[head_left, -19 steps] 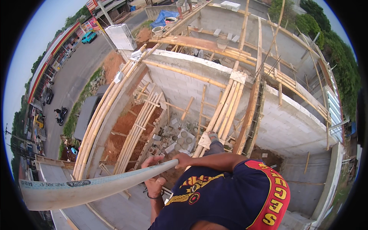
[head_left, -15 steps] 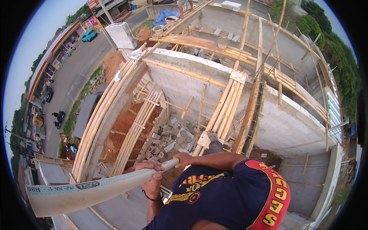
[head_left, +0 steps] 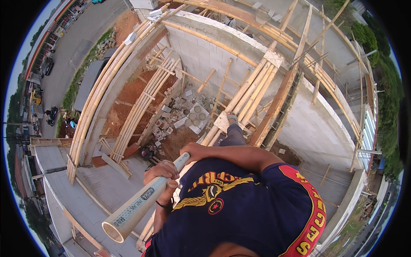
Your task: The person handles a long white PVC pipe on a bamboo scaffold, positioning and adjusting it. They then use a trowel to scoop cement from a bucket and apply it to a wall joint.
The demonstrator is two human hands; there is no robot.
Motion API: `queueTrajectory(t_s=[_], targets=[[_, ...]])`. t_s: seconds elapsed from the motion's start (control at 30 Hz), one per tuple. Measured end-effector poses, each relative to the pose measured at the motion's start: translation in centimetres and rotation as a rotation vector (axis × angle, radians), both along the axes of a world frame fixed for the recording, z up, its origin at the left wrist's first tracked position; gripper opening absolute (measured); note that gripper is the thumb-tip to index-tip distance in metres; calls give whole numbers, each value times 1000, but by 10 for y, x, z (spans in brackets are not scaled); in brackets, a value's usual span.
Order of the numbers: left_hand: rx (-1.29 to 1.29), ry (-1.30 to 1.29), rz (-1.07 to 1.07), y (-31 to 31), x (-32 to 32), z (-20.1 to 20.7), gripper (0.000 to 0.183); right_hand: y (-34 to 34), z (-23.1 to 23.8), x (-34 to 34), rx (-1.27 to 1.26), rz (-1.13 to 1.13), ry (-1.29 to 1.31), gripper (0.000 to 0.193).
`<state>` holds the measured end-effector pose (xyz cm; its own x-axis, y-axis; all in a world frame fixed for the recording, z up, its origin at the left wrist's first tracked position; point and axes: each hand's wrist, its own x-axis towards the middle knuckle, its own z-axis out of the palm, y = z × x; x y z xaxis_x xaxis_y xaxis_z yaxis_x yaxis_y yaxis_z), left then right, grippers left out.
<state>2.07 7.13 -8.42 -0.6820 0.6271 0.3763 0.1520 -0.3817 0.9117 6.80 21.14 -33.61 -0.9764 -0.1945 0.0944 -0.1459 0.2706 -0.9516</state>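
**Two-handed hold on a grey pipe (head_left: pixel 145 196) above bare block walls (head_left: pixel 209 49)**

Wraps the left hand (head_left: pixel 162 174) around the grey pipe, fingers pressed together and curled over its upper side, thumb showing on the opposite side. Wears a black wristband (head_left: pixel 164 204) on that wrist. Closes the right hand (head_left: pixel 193 151) on the far end, just beyond the left hand; cannot tell how its fingertips lie, being hidden behind pipe and palm. Carries the grey pipe aslant in the air, at the left of a dark blue shirt (head_left: pixel 244 210), with the open near end facing the lower left of the view.

Plants one foot (head_left: pixel 232 119) at a pale board (head_left: pixel 221 123) on a bundle of bamboo poles (head_left: pixel 252 92), which slants up toward the top of a block wall. Overlooks rubble (head_left: pixel 162 128) and round grey discs (head_left: pixel 197 115) on the ground far below, near reddish soil (head_left: pixel 122 120). Takes in, well apart at the upper left, a road (head_left: pixel 79 47) with a dark car (head_left: pixel 48 66) and a motorbike (head_left: pixel 51 115) along its edge.
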Motion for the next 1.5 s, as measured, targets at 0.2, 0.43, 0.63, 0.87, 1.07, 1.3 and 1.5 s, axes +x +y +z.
queueTrajectory(t_s=[0.2, 0.43, 0.63, 0.87, 1.07, 1.3, 1.5], targets=[[1, 30, -130, 1, 3, -1, 38, -1, -9, 9, 91, -32, -92, 32], [44, 134, -286, 2, -7, 29, 43, -7, -22, 13, 147, -74, -159, 26], [90, 159, -331, 13, -5, 32, 43, -8, -28, 18, 152, -125, -186, 25], [59, 246, -125, 29, -4, -1, 38, 1, -14, 11, 175, -334, -44, 22], [-255, 220, -37, 48, -12, -68, 25, 16, -12, 18, -304, -601, -917, 27], [-554, 48, -145, 81, -3, -151, 35, 56, -81, -19, -1247, -677, -1338, 21], [-716, 47, -169, 107, -9, -230, 33, 82, -174, -31, -1033, -711, -1462, 17]])
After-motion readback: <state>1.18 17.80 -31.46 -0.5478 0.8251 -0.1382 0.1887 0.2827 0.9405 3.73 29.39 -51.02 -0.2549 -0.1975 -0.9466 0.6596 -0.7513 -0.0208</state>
